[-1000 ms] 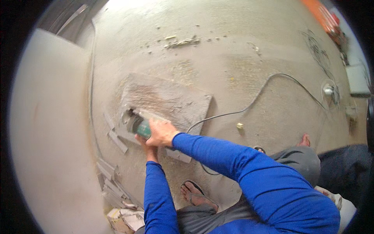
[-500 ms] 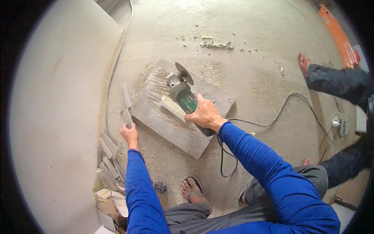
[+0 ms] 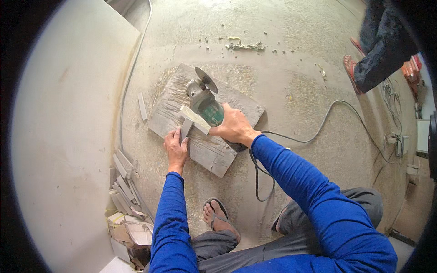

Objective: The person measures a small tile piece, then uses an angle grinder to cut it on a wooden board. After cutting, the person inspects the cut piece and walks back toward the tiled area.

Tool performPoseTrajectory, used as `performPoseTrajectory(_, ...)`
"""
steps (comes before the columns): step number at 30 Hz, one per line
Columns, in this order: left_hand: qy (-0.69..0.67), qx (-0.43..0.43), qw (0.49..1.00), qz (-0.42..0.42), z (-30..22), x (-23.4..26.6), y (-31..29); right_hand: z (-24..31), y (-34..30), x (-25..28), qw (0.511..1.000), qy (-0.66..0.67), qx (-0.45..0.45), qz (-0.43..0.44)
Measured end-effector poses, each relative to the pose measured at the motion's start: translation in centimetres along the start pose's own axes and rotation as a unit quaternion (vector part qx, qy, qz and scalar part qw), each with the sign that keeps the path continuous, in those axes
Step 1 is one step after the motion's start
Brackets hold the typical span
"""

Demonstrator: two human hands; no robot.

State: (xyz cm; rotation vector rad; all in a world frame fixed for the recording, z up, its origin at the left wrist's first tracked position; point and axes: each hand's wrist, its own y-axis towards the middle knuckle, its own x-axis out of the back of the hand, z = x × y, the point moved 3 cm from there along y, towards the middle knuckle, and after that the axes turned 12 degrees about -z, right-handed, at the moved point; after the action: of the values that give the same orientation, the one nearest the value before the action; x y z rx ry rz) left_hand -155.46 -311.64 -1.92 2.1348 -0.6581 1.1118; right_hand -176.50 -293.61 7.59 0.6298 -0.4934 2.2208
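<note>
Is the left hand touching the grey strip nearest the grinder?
Touching: the head view shows the left hand pinching the grey strip by its near end.

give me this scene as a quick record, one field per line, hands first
left hand: holding a short grey strip
right hand: gripping a green angle grinder
grinder disc: at the tool's far end
pale strip: beside the grinder
work surface: scored grey slab on the floor
cord: curving away rightward
lower left: pile of grey strips
upper right: another person's legs
</note>
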Motion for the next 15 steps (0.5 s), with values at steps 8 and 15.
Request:
performPoseTrajectory(8,-0.03,-0.007,1.0,0.004,0.4,-1.1,0.5,-0.5,-0.3,0.3,0.999,-0.023,-0.006,0.046)
performPoseTrajectory(15,0.021,0.027,0.999,0.033,-0.5,-0.9,1.1,0.0,-0.7,-2.1,0.997,-0.049,0.009,0.065)
